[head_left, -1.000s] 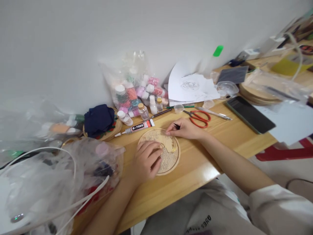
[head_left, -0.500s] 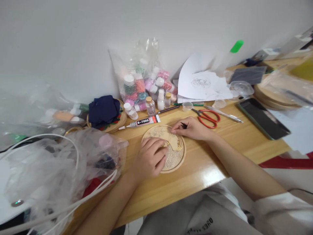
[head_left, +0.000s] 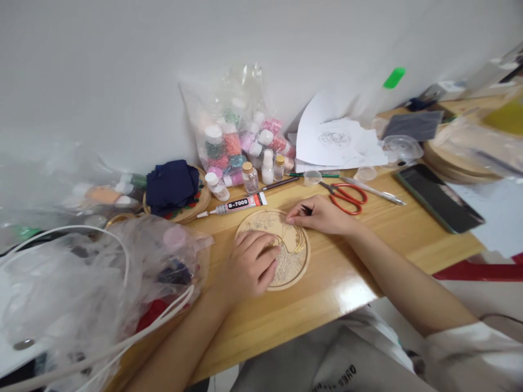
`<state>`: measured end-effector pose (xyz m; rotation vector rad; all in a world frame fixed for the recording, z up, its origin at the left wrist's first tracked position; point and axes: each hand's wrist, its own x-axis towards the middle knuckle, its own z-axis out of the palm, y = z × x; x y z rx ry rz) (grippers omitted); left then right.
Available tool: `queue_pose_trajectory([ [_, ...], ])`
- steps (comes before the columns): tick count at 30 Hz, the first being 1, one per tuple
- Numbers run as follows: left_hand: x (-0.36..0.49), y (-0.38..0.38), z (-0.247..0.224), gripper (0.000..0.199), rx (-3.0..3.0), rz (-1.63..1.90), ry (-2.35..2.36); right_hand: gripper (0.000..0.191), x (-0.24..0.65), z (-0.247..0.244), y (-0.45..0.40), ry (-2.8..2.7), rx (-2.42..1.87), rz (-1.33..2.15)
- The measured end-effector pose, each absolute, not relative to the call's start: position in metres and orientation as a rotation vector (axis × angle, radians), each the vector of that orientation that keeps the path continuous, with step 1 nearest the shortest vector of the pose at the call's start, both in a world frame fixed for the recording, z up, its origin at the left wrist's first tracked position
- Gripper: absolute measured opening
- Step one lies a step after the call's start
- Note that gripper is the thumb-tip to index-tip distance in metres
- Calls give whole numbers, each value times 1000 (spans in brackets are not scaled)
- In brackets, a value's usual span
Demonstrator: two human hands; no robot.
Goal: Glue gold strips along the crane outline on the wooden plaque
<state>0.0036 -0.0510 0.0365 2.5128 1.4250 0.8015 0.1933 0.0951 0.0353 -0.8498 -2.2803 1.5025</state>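
Note:
A round wooden plaque [head_left: 289,269] with a raised rim lies on the table, bearing a drawn line pattern. Gold wire [head_left: 295,249] follows some of its curves. Across the plaque's left side rests my left hand [head_left: 255,261], palm down, fingers loosely bent and a little apart. At the upper right rim, my right hand [head_left: 318,213] pinches a thin dark tool [head_left: 306,210], whose kind I cannot make out since the fingers cover most of it. Just above the plaque lies a tube of B-7000 glue [head_left: 239,203]. Red-handled scissors [head_left: 347,198] lie beside my right hand.
Small bottles [head_left: 250,178] and a clear bag of coloured jars [head_left: 229,136] stand along the wall. Paper drawings [head_left: 339,141] lean behind. A phone [head_left: 439,198] lies to the right. Plastic bags [head_left: 102,272] and a white cable [head_left: 157,321] crowd the left. The table's front edge is near my lap.
Both hands keep nearly the same pose on the plaque. The view has shifted very slightly; nothing else visibly moves.

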Motion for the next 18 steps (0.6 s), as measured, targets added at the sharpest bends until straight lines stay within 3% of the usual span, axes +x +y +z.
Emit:
queue_pose_trajectory([
  [18,4,-51,37,20,2500,778,1419,29,189,37,92,-2337,-854,1343],
])
